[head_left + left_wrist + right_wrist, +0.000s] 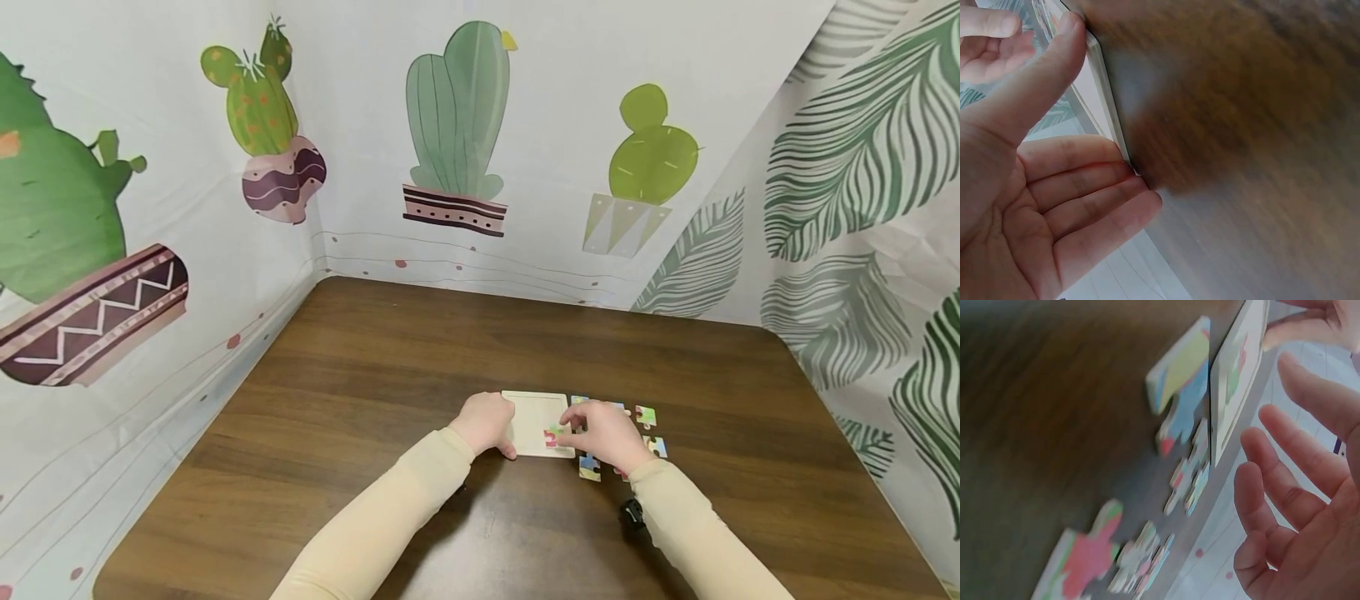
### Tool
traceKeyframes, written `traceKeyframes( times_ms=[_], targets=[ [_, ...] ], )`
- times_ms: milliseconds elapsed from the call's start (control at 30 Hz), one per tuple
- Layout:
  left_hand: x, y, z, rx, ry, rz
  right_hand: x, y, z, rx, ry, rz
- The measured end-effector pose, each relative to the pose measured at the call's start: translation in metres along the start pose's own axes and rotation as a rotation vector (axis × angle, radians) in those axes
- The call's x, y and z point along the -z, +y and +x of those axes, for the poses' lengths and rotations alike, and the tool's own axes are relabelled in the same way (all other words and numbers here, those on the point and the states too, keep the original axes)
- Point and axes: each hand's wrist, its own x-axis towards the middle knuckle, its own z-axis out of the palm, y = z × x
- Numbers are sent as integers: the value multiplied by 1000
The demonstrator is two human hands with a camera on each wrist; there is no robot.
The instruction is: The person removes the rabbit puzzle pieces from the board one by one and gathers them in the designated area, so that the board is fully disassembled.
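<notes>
A shallow pale wooden puzzle tray (528,421) lies flat on the table. My left hand (483,423) holds it at its left side; in the left wrist view the thumb (1063,56) rests on its near edge and the fingers touch the left edge. One red and green jigsaw piece (551,437) lies inside the tray, toward the near right corner. Just over that piece is my right hand (609,433), its fingers loosely bent. In the right wrist view nothing shows between those fingers (1279,450), and the piece (1235,372) sits below them on the tray floor.
Several loose jigsaw pieces lie right of the tray, among them a green and pink one (647,416), one at the right (657,447) and a blue and yellow one (590,468). My right hand partly hides others. A cactus-print cloth (555,150) hangs behind the brown table (420,350).
</notes>
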Motion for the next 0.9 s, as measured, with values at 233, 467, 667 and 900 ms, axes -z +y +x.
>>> traceKeyframes(
  times_ms=[233,467,667,900],
  targets=[
    [0,0,1,2,3,4,-5,-12,4,77,54,-120],
    [1,1,2,4,-11,6,-12,-13,7,121,77,-163],
    [0,1,2,-1,-4,8,-15,-12,7,114,64,-187],
    [0,1,1,0,-6,8,-17,-11,5,117,65,-169]
  ],
)
